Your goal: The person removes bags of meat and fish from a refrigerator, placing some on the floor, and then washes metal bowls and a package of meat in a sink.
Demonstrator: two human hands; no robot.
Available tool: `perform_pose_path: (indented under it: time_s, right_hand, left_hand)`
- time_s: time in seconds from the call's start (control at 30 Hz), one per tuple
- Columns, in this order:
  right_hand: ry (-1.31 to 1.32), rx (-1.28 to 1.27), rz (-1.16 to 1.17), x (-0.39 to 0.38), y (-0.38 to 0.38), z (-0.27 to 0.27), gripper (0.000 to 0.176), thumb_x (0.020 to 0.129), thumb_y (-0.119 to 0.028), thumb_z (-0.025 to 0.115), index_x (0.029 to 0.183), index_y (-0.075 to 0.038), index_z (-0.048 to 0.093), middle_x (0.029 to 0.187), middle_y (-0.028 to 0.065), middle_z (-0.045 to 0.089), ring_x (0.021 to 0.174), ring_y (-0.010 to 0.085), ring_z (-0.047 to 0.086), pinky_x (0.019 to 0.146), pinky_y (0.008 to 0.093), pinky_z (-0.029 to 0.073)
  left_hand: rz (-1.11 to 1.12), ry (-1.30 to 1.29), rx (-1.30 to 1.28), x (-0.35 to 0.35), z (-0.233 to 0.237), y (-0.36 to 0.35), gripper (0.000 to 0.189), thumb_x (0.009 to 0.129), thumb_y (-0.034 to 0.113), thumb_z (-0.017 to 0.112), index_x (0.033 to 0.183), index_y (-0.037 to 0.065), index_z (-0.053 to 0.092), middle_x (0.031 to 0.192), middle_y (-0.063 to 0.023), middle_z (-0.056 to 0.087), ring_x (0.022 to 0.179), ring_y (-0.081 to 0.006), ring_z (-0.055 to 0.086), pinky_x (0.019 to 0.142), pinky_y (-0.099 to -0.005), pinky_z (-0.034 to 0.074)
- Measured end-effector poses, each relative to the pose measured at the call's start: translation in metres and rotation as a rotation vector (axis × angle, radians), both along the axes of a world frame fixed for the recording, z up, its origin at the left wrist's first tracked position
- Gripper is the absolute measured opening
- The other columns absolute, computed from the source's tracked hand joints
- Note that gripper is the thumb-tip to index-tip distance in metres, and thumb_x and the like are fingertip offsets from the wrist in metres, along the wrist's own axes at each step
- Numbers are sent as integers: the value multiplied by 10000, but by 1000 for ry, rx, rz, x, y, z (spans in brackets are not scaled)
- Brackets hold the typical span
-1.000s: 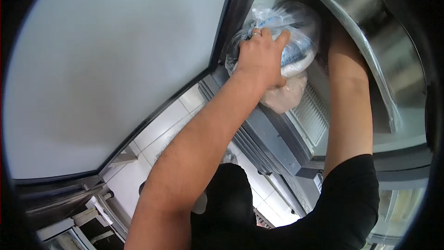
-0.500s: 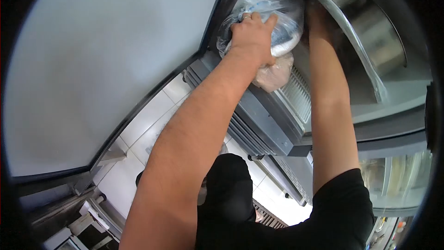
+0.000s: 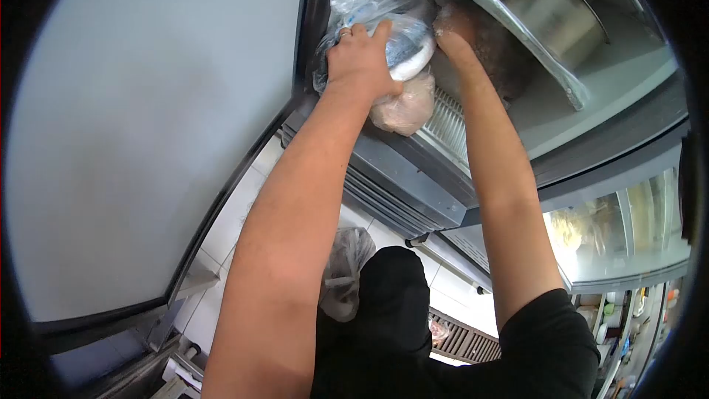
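Inside the fridge, a clear plastic bag (image 3: 410,43) with blue and white contents leans at the left of the opening. My left hand (image 3: 360,59) grips it from above, fingers spread and thumb on its near side. Just below the thumb, a pale pink wrapped lump (image 3: 405,106) rests at the shelf edge. My right hand (image 3: 456,38) reaches deeper in and is closed at a clear plastic bag with dark, reddish-brown contents (image 3: 502,59). Plastic and shadow hide most of its fingers.
A wide fridge door (image 3: 162,118) stands open on the left. Steel pots (image 3: 557,15) sit on a shelf with a pale front edge (image 3: 509,18) at the upper right. A white wire rack (image 3: 447,120) lies below. A plastic bag (image 3: 347,270) hangs low beside my leg.
My right hand has come out of the deep shadow, leftward toward my left hand, with the plastic bag now visible at it. My left hand keeps its place on its bag. The view has shifted.
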State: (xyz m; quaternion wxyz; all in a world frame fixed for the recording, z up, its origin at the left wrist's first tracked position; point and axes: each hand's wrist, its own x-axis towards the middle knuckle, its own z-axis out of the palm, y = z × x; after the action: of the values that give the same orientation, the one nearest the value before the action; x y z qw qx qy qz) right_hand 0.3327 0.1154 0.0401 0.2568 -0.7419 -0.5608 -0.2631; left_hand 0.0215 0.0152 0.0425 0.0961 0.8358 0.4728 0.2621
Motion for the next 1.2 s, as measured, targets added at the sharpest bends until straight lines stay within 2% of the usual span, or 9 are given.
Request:
perform_pose_path:
  time_s: [0.1,0.2,0.3,0.4,0.53,0.73,0.93,1.03,1.2]
  right_hand:
    - [12,-133,-4,-45,-42,20,456,839,-259,708,1245,-50,694,1256,245,697,1183,439,662,1016,488,537]
    - [-51,145,248,-42,-58,-3,366,886,-227,659,1209,-63,708,1241,224,709,1173,423,670,1005,488,537]
    - [327,187,217,-28,-46,-14,297,930,-187,609,1186,-81,716,1230,200,722,1152,406,682,1002,494,535]
    - [251,138,-29,-14,-33,-1,352,991,-137,491,1274,-101,697,1339,132,692,1262,304,646,1086,410,486]
    - [1073,723,293,-31,-41,32,287,1034,-131,505,1241,-60,691,1247,96,711,1112,227,677,987,413,556]
    - [1468,1304,639,-42,-51,32,267,1003,-128,606,1165,75,669,1148,187,718,972,296,699,850,368,621]
    - [1056,1030,524,-49,-52,5,216,919,-33,541,1016,19,727,1034,135,744,932,285,699,864,389,583]
    - [285,422,288,-58,-53,6,227,824,5,600,942,-71,778,954,101,779,910,243,727,867,379,562]
    - [216,225,76,-53,-49,11,272,838,-29,625,991,-177,794,1039,106,785,967,311,746,887,410,565]
  left_hand:
    - [-3,8,-32,-2,2,-1,1105,648,440,948,1579,245,384,1424,-177,549,1371,-370,539,1073,-472,536]
    - [-2,12,-27,-1,1,-1,1085,655,429,938,1573,245,389,1420,-174,550,1371,-366,538,1078,-466,535]
    - [1,16,-17,-1,0,-1,1067,659,427,927,1565,245,396,1411,-172,554,1364,-363,544,1072,-468,538]
    - [-2,1,3,-1,-3,0,1061,657,440,923,1560,247,401,1408,-169,556,1354,-360,552,1061,-473,542]
    - [-4,-4,-4,-2,-6,2,1063,653,445,926,1556,249,400,1408,-167,555,1343,-358,562,1048,-477,546]
    - [10,0,24,-2,-7,4,1062,654,461,929,1549,249,397,1396,-165,555,1338,-353,566,1044,-475,551]
    - [-5,-28,38,-3,-10,6,1069,648,483,939,1540,245,400,1392,-167,556,1335,-350,572,1026,-469,564]
    - [-19,-11,10,-3,-7,7,1062,653,476,938,1539,244,400,1391,-172,554,1340,-349,569,1025,-464,567]
    - [-1,-6,6,-2,-8,7,1059,650,474,940,1537,249,406,1382,-171,563,1340,-349,570,1027,-465,565]
